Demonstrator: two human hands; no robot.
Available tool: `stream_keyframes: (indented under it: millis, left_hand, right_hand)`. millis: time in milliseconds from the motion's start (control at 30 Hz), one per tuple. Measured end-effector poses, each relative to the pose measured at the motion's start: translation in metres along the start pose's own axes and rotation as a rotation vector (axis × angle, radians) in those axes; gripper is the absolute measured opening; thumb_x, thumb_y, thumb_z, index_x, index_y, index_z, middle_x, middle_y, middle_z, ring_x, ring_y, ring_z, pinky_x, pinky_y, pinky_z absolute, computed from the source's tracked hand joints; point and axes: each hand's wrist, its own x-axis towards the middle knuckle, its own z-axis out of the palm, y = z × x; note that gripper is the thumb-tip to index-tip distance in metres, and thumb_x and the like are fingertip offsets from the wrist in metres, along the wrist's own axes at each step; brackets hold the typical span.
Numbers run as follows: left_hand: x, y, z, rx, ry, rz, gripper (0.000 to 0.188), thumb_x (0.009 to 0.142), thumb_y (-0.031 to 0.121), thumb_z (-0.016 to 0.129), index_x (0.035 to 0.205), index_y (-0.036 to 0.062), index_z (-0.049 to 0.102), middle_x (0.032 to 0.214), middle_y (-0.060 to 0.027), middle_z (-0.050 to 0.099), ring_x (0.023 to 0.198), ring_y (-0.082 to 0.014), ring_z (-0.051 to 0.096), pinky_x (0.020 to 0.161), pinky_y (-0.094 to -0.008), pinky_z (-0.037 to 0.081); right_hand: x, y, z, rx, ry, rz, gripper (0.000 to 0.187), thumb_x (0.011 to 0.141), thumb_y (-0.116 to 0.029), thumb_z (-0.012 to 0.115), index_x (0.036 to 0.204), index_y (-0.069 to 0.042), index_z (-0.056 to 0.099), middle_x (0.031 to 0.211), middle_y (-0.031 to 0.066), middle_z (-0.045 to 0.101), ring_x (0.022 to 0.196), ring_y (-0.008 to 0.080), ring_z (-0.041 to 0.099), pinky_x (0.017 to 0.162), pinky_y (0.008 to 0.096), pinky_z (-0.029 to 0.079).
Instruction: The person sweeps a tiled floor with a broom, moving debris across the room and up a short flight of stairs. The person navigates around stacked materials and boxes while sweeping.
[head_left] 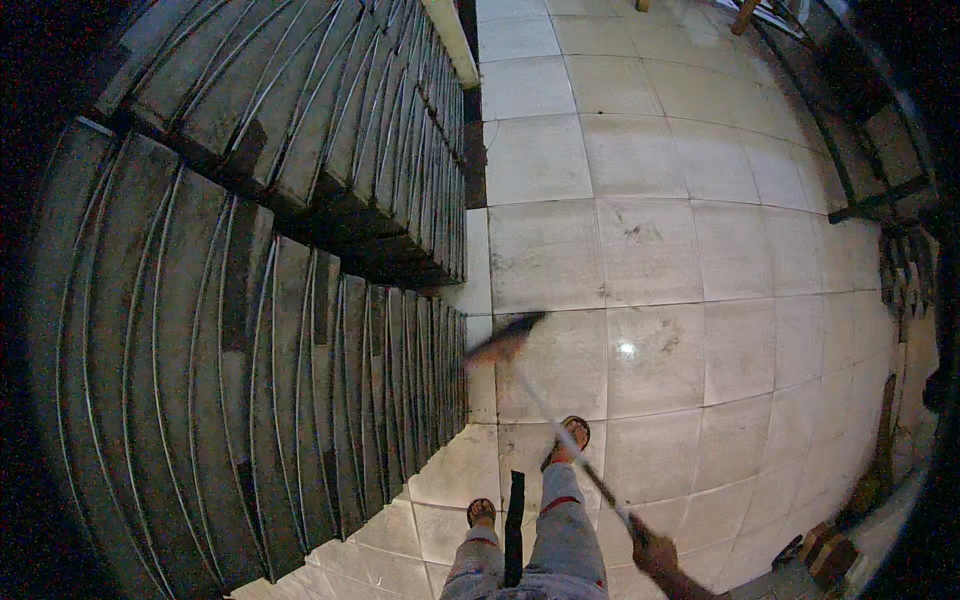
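My right hand (pixel 652 550) is closed around the long thin handle of a broom (pixel 541 401) at the lower right. The handle runs up and to the left, past my right foot. At its far end the broom head (pixel 503 342), dark and reddish brown, is smeared by motion. It is at the tiled floor (pixel 550 255), close beside the stacked dark panels on the left. My left hand does not show.
Two rows of tall, dark grey ribbed panels (pixel 200 270) fill the left side, a gap between them. My sandalled feet (pixel 567 440) stand on pale tiles with dark smudges. A dark metal frame (pixel 880 195) lines the right edge; wooden pieces (pixel 832 555) lie at lower right.
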Motion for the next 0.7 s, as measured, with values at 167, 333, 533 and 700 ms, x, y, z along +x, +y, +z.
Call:
stream_keyframes:
  millis: [167,333,533,700]
  left_hand:
    - [-0.005,0.002,-0.007,0.017,-0.003,0.002,0.046,0.09,0.033,0.038,0.128,0.0062,0.033,0.13,-0.0214,0.026,0.115,-0.0361,0.032,0.093,-0.0464,0.035]
    - [-0.008,0.003,-0.016,0.046,0.004,0.02,0.045,0.09,0.032,0.039,0.127,0.0063,0.034,0.129,-0.0214,0.027,0.114,-0.0363,0.034,0.092,-0.0461,0.036]
    - [-0.015,0.003,-0.017,0.053,0.006,-0.018,0.044,0.09,0.031,0.039,0.126,0.0064,0.035,0.128,-0.0215,0.029,0.113,-0.0364,0.035,0.091,-0.0459,0.037]
    - [-0.018,0.003,-0.023,0.088,0.008,-0.012,0.043,0.09,0.03,0.039,0.126,0.0065,0.036,0.127,-0.0215,0.03,0.111,-0.0365,0.037,0.09,-0.0456,0.037]
  right_hand:
    - [0.21,-0.054,-0.003,-0.086,0.256,-0.183,0.059,0.081,-0.017,0.047,0.134,-0.019,0.02,0.072,0.0199,0.058,0.06,0.0367,0.056,0.053,0.047,0.045]
    - [0.158,-0.031,0.054,-0.095,0.033,-0.093,0.058,0.086,-0.027,0.042,0.136,-0.025,0.012,0.069,0.0204,0.058,0.063,0.0372,0.058,0.056,0.0479,0.045]
    - [0.017,0.045,0.007,0.037,-0.039,-0.033,0.046,0.085,-0.036,0.05,0.122,-0.012,0.039,0.064,0.0124,0.058,0.055,0.028,0.057,0.051,0.0414,0.045]
    - [0.014,0.03,-0.023,0.699,-0.231,0.237,0.042,0.082,-0.032,0.059,0.107,0.0,0.048,0.065,0.0019,0.052,0.057,0.0134,0.049,0.053,0.0292,0.044]
